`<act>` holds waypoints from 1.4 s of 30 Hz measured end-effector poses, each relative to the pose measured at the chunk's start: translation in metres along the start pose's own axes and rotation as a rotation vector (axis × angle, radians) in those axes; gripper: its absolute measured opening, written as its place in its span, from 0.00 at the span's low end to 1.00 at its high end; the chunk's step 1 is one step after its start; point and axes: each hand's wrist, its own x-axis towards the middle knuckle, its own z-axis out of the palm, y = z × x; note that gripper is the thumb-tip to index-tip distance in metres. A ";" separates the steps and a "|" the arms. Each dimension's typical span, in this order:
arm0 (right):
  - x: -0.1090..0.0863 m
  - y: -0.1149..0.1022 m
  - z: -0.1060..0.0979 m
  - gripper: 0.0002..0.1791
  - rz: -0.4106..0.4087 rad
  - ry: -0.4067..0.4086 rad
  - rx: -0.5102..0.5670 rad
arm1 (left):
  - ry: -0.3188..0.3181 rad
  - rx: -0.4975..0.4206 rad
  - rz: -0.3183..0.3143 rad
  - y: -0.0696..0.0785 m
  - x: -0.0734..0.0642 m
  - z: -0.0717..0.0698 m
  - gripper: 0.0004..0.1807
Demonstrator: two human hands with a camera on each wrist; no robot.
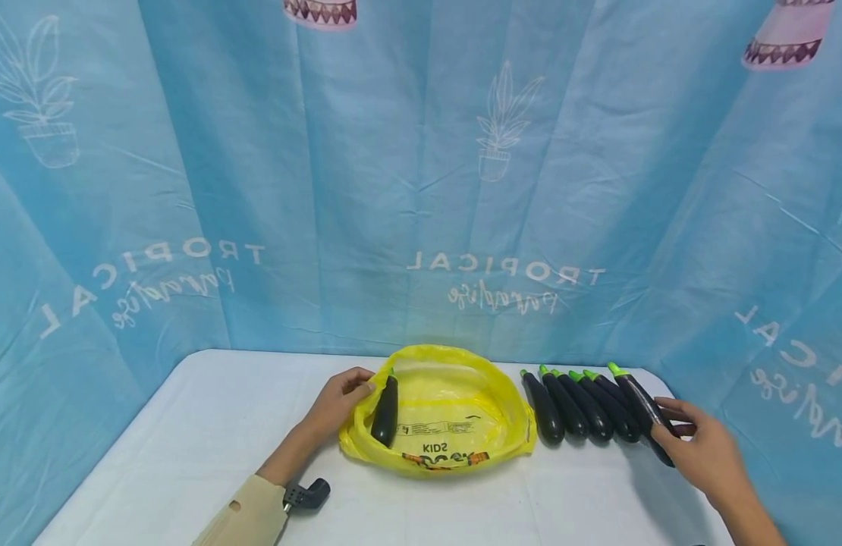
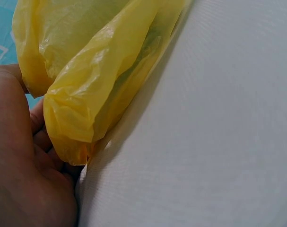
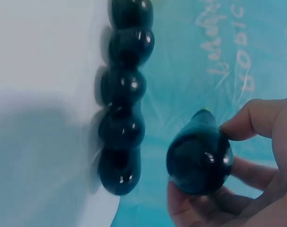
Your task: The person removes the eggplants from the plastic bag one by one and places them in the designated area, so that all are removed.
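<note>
A yellow plastic bag (image 1: 443, 463) lies with its mouth spread wide, and one dark eggplant (image 1: 386, 413) is inside at its left. My left hand (image 1: 340, 403) grips the bag's left rim; in the left wrist view, crumpled yellow plastic (image 2: 72, 118) runs between the thumb and fingers, which are partly hidden. At the right, my right hand (image 1: 702, 449) holds another eggplant (image 1: 641, 406), green stem end pointing away. The right wrist view shows this eggplant (image 3: 198, 163) pinched by its sides, raised off the table and apart from the row.
Several more eggplants (image 1: 563, 402) lie side by side in a row right of the bag, green stems toward the back. They rest on a white-covered table (image 1: 503, 508). A blue printed curtain (image 1: 394, 189) hangs behind and at both sides.
</note>
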 end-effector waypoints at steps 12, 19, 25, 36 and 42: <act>0.031 0.024 0.004 0.29 -0.037 0.155 -0.088 | -0.009 -0.005 -0.005 0.002 0.000 -0.001 0.11; 0.047 0.038 0.003 0.28 -0.063 0.171 -0.085 | -0.003 -0.004 0.002 0.003 0.002 0.000 0.12; 0.058 0.050 0.010 0.28 -0.035 0.136 -0.085 | 0.007 0.002 -0.005 0.002 -0.001 0.000 0.12; 0.070 0.066 0.022 0.24 -0.060 0.140 -0.067 | 0.004 0.003 -0.012 0.005 -0.002 0.001 0.12; 0.075 0.071 0.030 0.23 -0.069 0.140 -0.032 | -0.001 0.004 -0.014 0.007 -0.003 0.000 0.12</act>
